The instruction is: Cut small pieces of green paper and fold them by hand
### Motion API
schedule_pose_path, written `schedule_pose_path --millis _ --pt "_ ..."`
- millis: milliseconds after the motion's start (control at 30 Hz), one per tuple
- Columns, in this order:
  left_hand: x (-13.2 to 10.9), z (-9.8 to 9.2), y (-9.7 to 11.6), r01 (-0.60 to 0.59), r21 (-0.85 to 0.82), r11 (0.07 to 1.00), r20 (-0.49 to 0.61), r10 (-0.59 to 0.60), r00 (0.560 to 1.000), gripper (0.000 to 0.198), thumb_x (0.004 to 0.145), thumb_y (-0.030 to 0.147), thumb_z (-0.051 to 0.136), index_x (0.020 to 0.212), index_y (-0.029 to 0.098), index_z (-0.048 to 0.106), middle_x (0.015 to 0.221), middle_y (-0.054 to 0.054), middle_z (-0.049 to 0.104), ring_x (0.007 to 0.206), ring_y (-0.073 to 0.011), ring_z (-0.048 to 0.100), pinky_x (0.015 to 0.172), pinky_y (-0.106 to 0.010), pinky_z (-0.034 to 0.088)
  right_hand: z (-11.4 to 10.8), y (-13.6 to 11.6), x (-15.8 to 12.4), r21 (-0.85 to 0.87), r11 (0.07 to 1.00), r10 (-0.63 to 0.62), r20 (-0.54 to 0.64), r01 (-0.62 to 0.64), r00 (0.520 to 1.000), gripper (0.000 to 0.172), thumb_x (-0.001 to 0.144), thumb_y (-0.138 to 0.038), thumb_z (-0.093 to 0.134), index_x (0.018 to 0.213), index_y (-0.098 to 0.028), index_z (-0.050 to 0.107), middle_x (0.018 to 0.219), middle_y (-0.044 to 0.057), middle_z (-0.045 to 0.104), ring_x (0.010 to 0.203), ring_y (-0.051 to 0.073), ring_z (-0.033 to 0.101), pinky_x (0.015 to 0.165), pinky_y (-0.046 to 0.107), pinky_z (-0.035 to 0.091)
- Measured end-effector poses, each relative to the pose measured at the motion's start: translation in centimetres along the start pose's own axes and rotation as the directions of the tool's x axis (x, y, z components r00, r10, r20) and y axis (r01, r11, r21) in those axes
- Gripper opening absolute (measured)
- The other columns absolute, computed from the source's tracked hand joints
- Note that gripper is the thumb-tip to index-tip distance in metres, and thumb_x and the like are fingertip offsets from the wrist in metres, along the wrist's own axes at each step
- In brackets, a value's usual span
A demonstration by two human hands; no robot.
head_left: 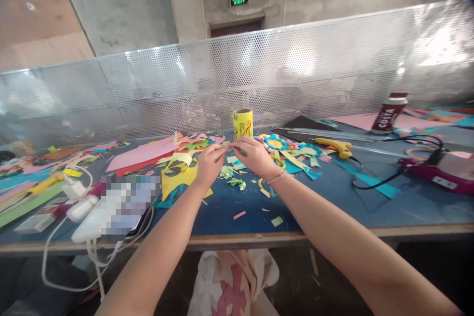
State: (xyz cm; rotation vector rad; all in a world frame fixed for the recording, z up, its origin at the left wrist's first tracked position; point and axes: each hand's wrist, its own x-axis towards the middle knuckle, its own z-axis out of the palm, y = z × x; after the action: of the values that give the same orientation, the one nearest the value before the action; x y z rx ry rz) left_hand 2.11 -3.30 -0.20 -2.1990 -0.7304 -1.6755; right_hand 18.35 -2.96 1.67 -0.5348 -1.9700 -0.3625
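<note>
My left hand and my right hand meet fingertip to fingertip above the table, just in front of a yellow printed roll or can. Fingers on both are pinched together; whatever sits between them is too small or hidden to name. Under and around them lie green paper scraps. A yellow sheet with cut-outs is beside my left hand. To the right of my right hand is a heap of small coloured paper pieces, with a blue and yellow paper flower in it.
A yellow glue gun with a black cable lies right, near a magenta power strip and a dark red bottle. Pink sheets, a phone and white cables are left. A perforated metal screen stands behind.
</note>
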Motion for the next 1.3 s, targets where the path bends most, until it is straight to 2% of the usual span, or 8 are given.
schedule_pose_path --millis 233,633,1000,1200,1300 --pt "0.01 0.02 0.0 -0.002 0.023 1.0 0.032 0.001 0.999 0.021 0.082 0.015 0.05 0.092 0.02 0.067 0.079 -0.005 0.065 0.073 -0.0122 0.058 0.067 -0.026 0.047 -0.01 0.03 -0.06 -0.06 0.998 -0.02 0.034 0.022 0.999 0.019 0.084 -0.015 0.046 0.091 -0.016 0.063 0.087 0.009 0.065 0.083 0.017 0.06 0.077 0.033 0.053" --pt "0.05 0.08 0.03 0.017 -0.001 1.0 0.027 -0.017 1.0 0.02 0.082 0.016 0.05 0.091 0.02 0.067 0.077 -0.004 0.064 0.071 -0.0117 0.058 0.067 -0.026 0.047 -0.02 0.34 -0.06 -0.135 0.989 -0.046 0.049 0.053 0.998 0.02 0.085 -0.016 0.045 0.089 -0.016 0.064 0.084 0.007 0.066 0.079 0.016 0.061 0.075 0.031 0.052" --pt "0.17 0.23 0.21 0.114 -0.039 0.993 0.058 -0.111 0.992 0.019 0.081 0.02 0.05 0.088 0.02 0.068 0.079 -0.005 0.067 0.074 -0.0134 0.06 0.07 -0.029 0.048 -0.09 -0.51 0.21 -0.206 0.978 0.051 0.083 -0.033 0.995 0.023 0.083 -0.015 0.042 0.077 -0.018 0.064 0.075 0.006 0.064 0.072 0.017 0.058 0.07 0.033 0.05" --pt "0.31 0.21 0.48 0.15 -0.073 0.986 0.071 -0.145 0.987 0.018 0.08 0.019 0.052 0.085 0.02 0.069 0.08 -0.006 0.067 0.075 -0.0137 0.06 0.071 -0.029 0.048 -0.11 -0.47 0.22 -0.125 0.987 0.106 0.015 -0.103 0.994 0.017 0.079 -0.013 0.046 0.075 -0.019 0.061 0.074 0.004 0.062 0.072 0.016 0.057 0.069 0.029 0.048" --pt "0.4 0.22 0.32 0.271 -0.13 0.954 0.087 -0.261 0.961 0.017 0.078 0.02 0.054 0.086 0.02 0.068 0.081 -0.005 0.067 0.075 -0.0141 0.06 0.072 -0.03 0.048 -0.01 0.03 0.24 -0.058 0.977 0.204 -0.049 -0.207 0.978 0.012 0.077 -0.012 0.047 0.074 -0.018 0.057 0.072 0.004 0.058 0.067 0.015 0.054 0.064 0.028 0.046"
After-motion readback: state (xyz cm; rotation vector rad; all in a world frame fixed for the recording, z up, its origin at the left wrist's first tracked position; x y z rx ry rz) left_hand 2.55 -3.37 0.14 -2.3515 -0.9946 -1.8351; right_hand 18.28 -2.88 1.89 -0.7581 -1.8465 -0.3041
